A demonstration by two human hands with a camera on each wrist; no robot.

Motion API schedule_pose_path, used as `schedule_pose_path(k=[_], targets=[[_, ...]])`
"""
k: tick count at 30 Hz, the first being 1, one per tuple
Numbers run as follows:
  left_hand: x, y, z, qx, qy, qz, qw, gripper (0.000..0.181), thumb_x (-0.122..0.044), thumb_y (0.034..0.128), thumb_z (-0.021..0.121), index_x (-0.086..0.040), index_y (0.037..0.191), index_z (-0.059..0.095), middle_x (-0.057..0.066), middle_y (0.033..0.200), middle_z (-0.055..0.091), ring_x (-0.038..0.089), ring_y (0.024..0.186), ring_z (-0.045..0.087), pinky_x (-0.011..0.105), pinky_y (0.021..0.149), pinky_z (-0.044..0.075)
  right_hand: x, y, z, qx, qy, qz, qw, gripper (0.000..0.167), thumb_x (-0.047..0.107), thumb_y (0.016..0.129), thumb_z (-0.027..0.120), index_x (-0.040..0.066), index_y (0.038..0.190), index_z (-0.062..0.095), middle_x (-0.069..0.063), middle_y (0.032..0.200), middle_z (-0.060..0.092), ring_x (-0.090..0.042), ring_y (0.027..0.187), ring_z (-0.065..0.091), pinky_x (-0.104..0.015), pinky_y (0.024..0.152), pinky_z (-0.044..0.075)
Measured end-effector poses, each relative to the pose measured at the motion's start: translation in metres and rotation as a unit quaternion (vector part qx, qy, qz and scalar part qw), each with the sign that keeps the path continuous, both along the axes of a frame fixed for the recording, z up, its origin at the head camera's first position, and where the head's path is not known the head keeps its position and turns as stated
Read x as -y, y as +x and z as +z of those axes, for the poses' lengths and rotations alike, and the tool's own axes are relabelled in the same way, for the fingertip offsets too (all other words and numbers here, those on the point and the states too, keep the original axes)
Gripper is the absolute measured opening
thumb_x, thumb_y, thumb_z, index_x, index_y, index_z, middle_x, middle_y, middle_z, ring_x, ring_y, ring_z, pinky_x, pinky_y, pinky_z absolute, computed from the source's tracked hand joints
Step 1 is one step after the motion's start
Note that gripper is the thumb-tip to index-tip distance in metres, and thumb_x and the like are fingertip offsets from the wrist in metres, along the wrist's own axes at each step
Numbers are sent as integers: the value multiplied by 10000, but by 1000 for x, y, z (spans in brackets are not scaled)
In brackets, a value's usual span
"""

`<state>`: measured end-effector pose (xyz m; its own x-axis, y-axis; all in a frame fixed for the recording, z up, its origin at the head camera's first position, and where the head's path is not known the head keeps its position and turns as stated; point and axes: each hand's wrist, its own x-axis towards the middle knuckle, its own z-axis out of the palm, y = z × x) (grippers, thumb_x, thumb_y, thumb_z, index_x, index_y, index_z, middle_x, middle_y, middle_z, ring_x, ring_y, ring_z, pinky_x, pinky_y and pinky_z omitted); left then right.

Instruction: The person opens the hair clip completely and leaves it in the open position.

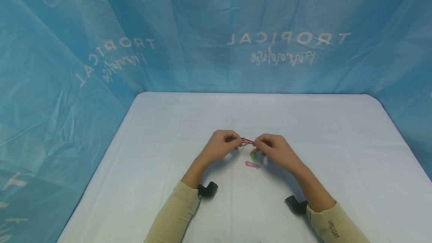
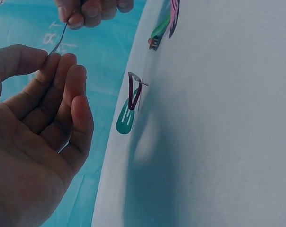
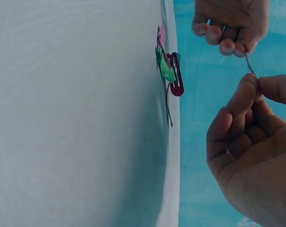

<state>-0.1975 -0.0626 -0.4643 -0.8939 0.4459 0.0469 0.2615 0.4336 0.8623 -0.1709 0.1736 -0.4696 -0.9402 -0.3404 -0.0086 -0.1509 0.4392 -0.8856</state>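
Above the white table, a thin red snap hair clip (image 1: 248, 141) spans the gap between my two hands. My left hand (image 1: 222, 145) pinches one end of it between thumb and forefinger. At the other end, the thumb and forefinger of my right hand (image 1: 274, 149) pinch it. Both wrist views show this clip edge-on as a narrow curved strip. On the table below lie a pink hair clip (image 1: 252, 164) and a green hair clip (image 1: 254, 158), partly covered by the right fingers. A dark red clip (image 2: 134, 97) and a teal clip (image 2: 126, 120) overlap near them.
The white-covered table (image 1: 162, 130) has rounded far corners. A blue printed curtain (image 1: 202, 29) hangs behind it and along the sides. Black wrist mounts (image 1: 208, 189) sit at both sleeve cuffs.
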Motion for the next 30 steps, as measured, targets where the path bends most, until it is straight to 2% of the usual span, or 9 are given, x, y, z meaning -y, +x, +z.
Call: schedule_pose_path(k=[7, 13, 21, 30], targets=[[1, -2, 1, 180, 392, -258, 9987, 187, -210, 971, 636, -64, 966, 753, 88, 885, 747, 172, 769, 684, 279, 736, 502, -1, -1, 2, 14, -100, -103, 9999, 260, 256, 1023, 583, 33, 1051, 714, -59, 873, 772, -237, 781, 615, -296, 702, 467], [1, -2, 3, 456, 961, -468, 9932, 240, -183, 977, 627, 31, 1014, 729, 109, 911, 742, 146, 786, 694, 293, 786, 553, -1, 0, 7, 225, -384, -206, 9988, 294, 270, 1026, 579, 6, 1062, 703, -125, 860, 758, -221, 776, 603, -355, 724, 460], [0, 1, 11, 556, 1349, -566, 9877, 264, -147, 985, 611, 95, 1044, 698, 126, 913, 734, 146, 777, 683, 290, 774, 563, -1, 5, 15, 287, -764, -285, 9963, 329, 298, 1028, 575, -8, 1047, 695, -268, 836, 660, -329, 836, 603, -449, 764, 423], [-1, 3, 14, 502, 1615, -539, 9841, 223, -148, 985, 627, 50, 1030, 718, 150, 924, 740, 175, 795, 682, 324, 804, 567, -2, 7, 19, 166, -977, -325, 9945, 349, 333, 1026, 579, 3, 999, 689, -117, 751, 598, -266, 867, 568, -472, 815, 423]])
